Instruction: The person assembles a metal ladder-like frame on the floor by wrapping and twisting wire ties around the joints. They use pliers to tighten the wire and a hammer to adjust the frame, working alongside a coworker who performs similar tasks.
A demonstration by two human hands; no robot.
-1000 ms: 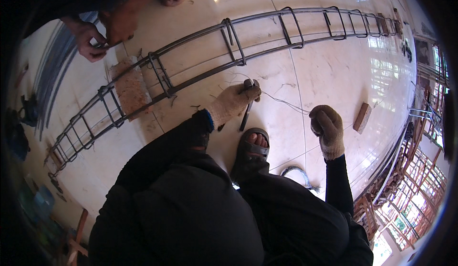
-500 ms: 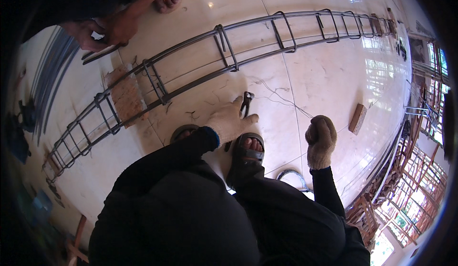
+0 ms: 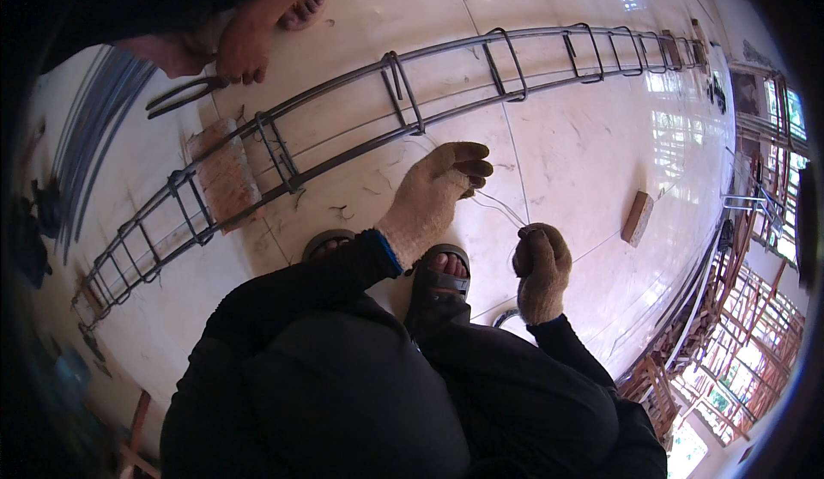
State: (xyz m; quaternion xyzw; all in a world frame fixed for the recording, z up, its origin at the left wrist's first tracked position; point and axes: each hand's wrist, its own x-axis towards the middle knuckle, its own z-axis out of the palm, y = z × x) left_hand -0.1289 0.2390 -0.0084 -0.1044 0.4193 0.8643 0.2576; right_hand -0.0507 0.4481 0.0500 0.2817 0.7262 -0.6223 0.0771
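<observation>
My right hand (image 3: 545, 271), in a tan knitted glove, is closed around thin tie wires (image 3: 506, 209). The strands run up and left to my gloved left hand (image 3: 436, 185), whose bent fingers close on them. Just beyond my left hand lies a long rebar cage (image 3: 356, 148), made of dark bars with rectangular stirrups, crossing the view from lower left to upper right. Neither hand touches the cage. My sandalled right foot (image 3: 442, 280) is below my left hand.
A brick (image 3: 225, 170) lies under the cage; another brick (image 3: 637, 218) is on the tiled floor at right. Loose bars (image 3: 94, 136) lie at far left. At top left, a co-worker's hand (image 3: 243, 48) is by a dark metal tool (image 3: 180, 97). Wire scraps dot the floor.
My left hand has risen from beside the pincers on the floor to the wires, and the pincers are out of sight. My right hand has moved left with the wires.
</observation>
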